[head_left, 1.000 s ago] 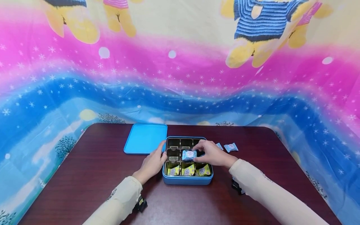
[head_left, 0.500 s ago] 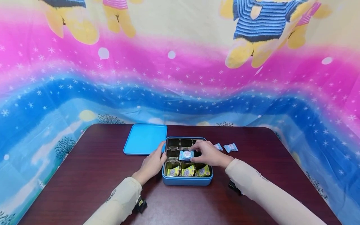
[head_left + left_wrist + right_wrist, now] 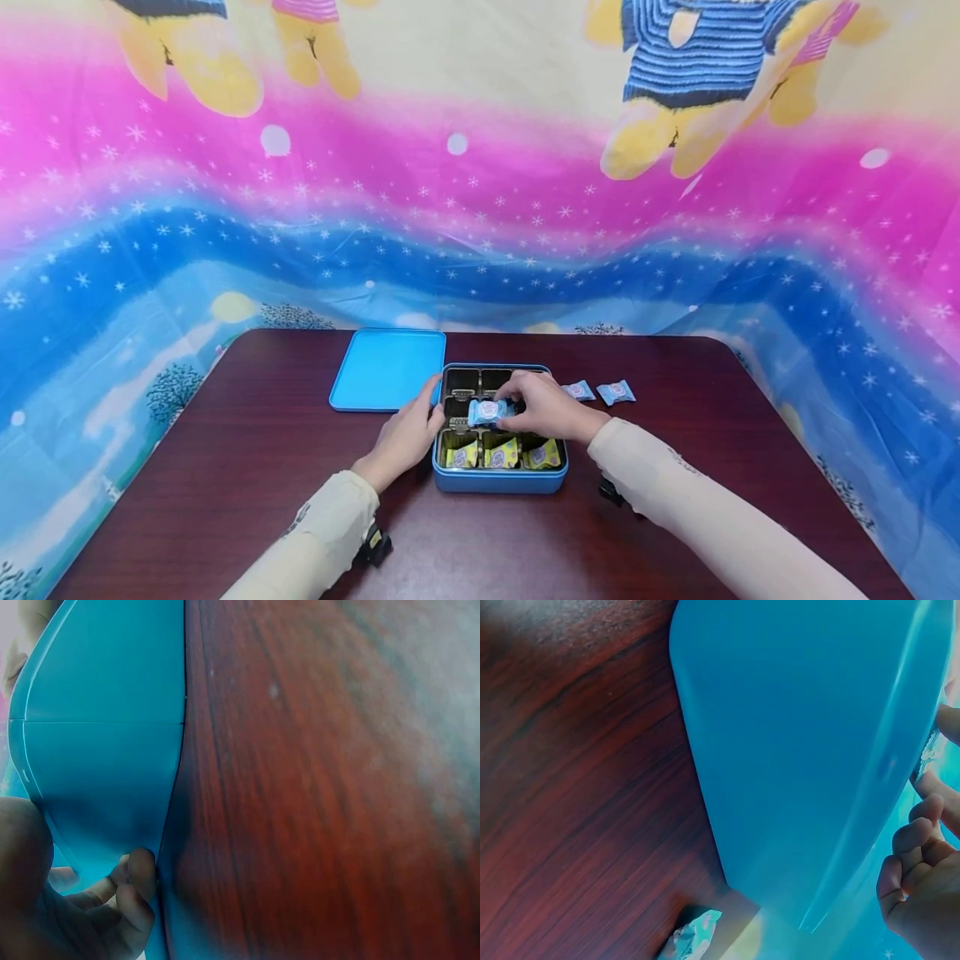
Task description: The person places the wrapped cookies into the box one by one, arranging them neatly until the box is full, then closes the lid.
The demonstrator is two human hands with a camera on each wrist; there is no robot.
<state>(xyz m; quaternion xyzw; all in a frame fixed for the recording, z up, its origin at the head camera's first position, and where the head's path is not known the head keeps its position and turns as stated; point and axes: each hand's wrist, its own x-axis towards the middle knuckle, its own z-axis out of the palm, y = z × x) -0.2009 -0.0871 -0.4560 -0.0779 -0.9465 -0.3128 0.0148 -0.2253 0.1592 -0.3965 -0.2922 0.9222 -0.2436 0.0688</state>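
A blue tin (image 3: 501, 482) with a divided insert stands in the middle of the table. Three yellow-wrapped candies (image 3: 501, 455) lie in its front row, one per compartment. My right hand (image 3: 551, 407) reaches over the tin from the right and pinches a blue-wrapped candy (image 3: 488, 412) between thumb and index finger, above the middle row's left part. That hand hides the compartments at the right of the middle and back rows. My left hand (image 3: 405, 436) rests against the tin's left side; in the left wrist view its fingertips (image 3: 139, 874) touch the blue wall.
Behind and left of the tin lies its blue lid (image 3: 390, 371), inner side up. Two more blue-wrapped candies, one nearer (image 3: 579, 390) and one farther right (image 3: 617, 392), lie on the dark red table (image 3: 675, 433). A printed cloth (image 3: 480, 225) hangs behind the table.
My right hand has moved left with the blue-wrapped candy, from over the middle compartment toward the left one. More of one loose candy shows on the table. My left hand has stayed put.
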